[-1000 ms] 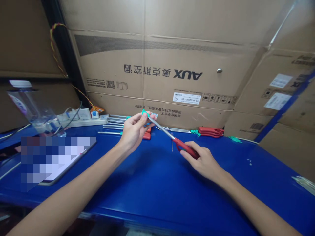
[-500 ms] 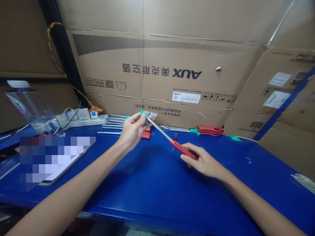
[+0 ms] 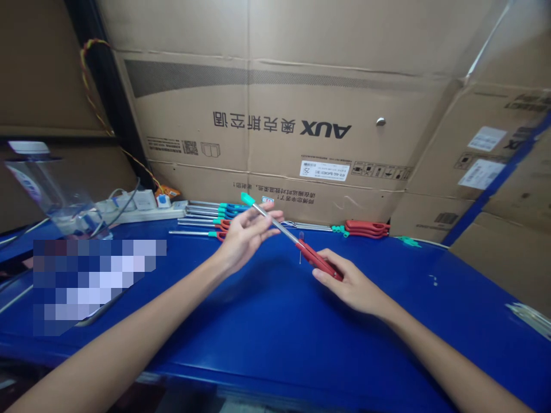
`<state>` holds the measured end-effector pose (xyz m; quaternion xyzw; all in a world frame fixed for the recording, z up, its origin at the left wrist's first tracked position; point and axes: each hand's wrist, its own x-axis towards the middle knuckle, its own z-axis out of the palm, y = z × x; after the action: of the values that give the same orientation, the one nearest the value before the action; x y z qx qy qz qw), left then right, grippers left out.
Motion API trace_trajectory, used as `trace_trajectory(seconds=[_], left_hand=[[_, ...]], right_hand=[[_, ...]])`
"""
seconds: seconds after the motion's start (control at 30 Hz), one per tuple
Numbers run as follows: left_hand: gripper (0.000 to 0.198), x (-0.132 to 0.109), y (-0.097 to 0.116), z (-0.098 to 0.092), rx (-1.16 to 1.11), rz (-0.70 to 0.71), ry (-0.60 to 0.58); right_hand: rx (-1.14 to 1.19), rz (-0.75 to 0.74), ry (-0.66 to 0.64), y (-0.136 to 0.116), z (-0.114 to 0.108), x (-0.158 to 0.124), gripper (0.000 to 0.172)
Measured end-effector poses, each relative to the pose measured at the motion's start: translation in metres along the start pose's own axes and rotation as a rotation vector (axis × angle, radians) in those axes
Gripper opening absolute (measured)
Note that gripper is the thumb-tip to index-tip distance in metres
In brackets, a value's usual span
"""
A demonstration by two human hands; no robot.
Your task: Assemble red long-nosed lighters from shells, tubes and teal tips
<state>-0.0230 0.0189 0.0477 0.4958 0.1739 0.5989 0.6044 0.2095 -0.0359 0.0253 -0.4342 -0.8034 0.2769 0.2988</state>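
A red-handled tool (image 3: 318,259) with a metal shaft and a green tip is held above the blue table, its tip up and to the left. My right hand (image 3: 346,281) is closed round the red handle. Against the middle of the shaft rests my left hand (image 3: 246,238), its fingers apart and partly behind the shaft; the green tip stands free beyond it. Similar tools with blue and red handles (image 3: 220,212) lie behind my left hand. More red-handled ones (image 3: 367,228) are stacked at the back, right of centre.
Cardboard sheets (image 3: 275,86) stand behind the blue table (image 3: 275,338). At the left are a clear bottle (image 3: 64,189), a power strip (image 3: 150,213) and a blurred-out flat device. Green pieces (image 3: 411,241) lie at the back right, near pale strips (image 3: 527,318) at the edge.
The fingers of my left hand have come off the green tip and moved right along the shaft, spreading apart. My right hand still holds the red handle.
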Motion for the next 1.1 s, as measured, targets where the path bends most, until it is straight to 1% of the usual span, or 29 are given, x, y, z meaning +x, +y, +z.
trace_trajectory(seconds=[0.1,0.17,0.2,0.27,0.33,0.43,0.5,0.6,0.67,0.7,0.83,0.97,1.1], left_hand=[[0.046,-0.009,-0.022,0.004,0.093,-0.143,-0.189],[0.035,-0.014,-0.034,0.006,0.152,-0.180,-0.257],[0.032,-0.016,-0.038,0.007,0.156,-0.175,-0.262],[0.027,-0.018,-0.042,0.010,0.146,-0.158,-0.241],[0.027,-0.020,-0.041,0.013,0.111,-0.154,-0.194],[0.025,-0.022,-0.037,0.020,0.006,-0.187,-0.144],[0.023,-0.023,-0.035,0.023,-0.085,-0.214,-0.138],[0.021,-0.023,-0.035,0.025,-0.185,-0.256,-0.123],[0.021,-0.023,-0.035,0.025,-0.230,-0.288,-0.106],[0.022,-0.023,-0.036,0.025,-0.248,-0.303,-0.099],[0.026,-0.026,-0.038,0.026,-0.288,-0.346,-0.096],[0.029,-0.029,-0.040,0.027,-0.293,-0.359,-0.111],[0.029,-0.030,-0.040,0.028,-0.291,-0.350,-0.123]], right_hand=[[0.036,-0.027,0.008,-0.001,0.004,0.000,0.026],[0.062,-0.032,0.002,-0.002,0.007,-0.001,0.025],[0.072,-0.031,-0.001,-0.002,0.008,-0.002,0.025],[0.092,-0.026,0.004,-0.003,0.011,-0.003,0.024],[0.134,-0.011,0.007,-0.005,0.015,-0.003,0.024],[0.286,0.048,-0.032,-0.006,0.021,-0.004,0.026],[0.422,0.093,-0.082,-0.007,0.025,-0.003,0.033],[0.632,0.145,-0.163,-0.009,0.031,-0.003,0.049],[0.728,0.188,-0.179,-0.011,0.035,-0.002,0.052],[0.752,0.207,-0.164,-0.012,0.037,-0.002,0.052],[0.750,0.249,-0.085,-0.015,0.046,-0.003,0.045],[0.713,0.287,-0.083,-0.013,0.053,-0.004,0.042],[0.670,0.276,-0.054,-0.009,0.057,-0.004,0.040]])
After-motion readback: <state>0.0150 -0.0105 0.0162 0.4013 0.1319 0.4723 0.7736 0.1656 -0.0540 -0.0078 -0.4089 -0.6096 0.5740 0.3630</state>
